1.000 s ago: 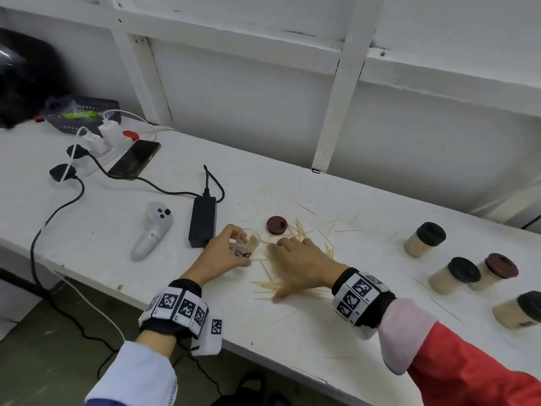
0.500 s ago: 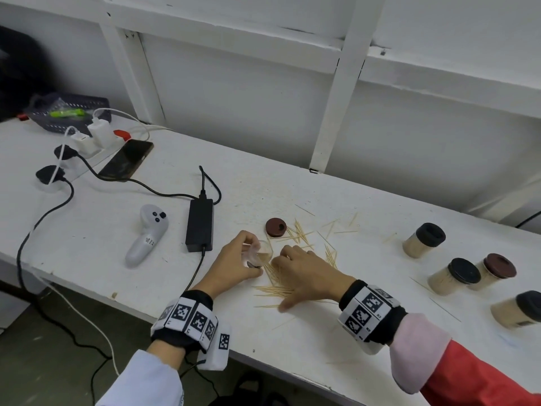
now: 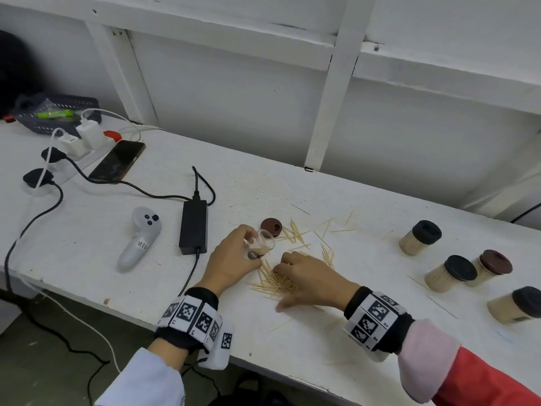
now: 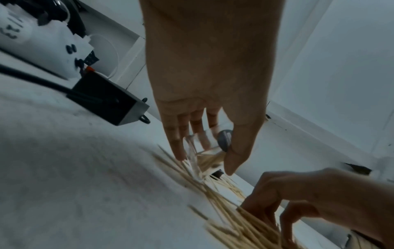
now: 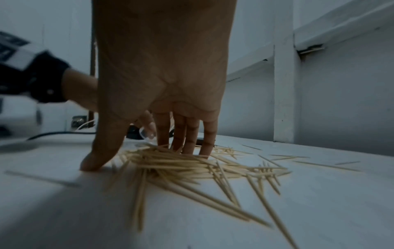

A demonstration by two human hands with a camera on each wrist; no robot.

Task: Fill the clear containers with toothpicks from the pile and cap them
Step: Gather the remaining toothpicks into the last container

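My left hand (image 3: 234,259) grips a clear container (image 3: 263,244) tilted on its side, partly filled with toothpicks, its mouth facing the pile; the container (image 4: 202,151) sits between fingers and thumb in the left wrist view. A heap of toothpicks (image 3: 278,281) lies on the white table (image 3: 87,244). My right hand (image 3: 307,279) rests over the heap with fingers (image 5: 185,136) pressed down on the toothpicks (image 5: 192,165) and thumb on the table. A brown cap (image 3: 271,227) lies just behind the container.
Several filled, capped containers (image 3: 420,237) stand at the right. A black power brick (image 3: 193,227) and a white controller (image 3: 140,238) lie left of my hands, with cables, chargers and a phone (image 3: 117,161) further left. The table's front edge runs just below my wrists.
My left hand has lifted and tilted the container toward the pile. My right hand has drawn in over the toothpicks, gathering them closer together.
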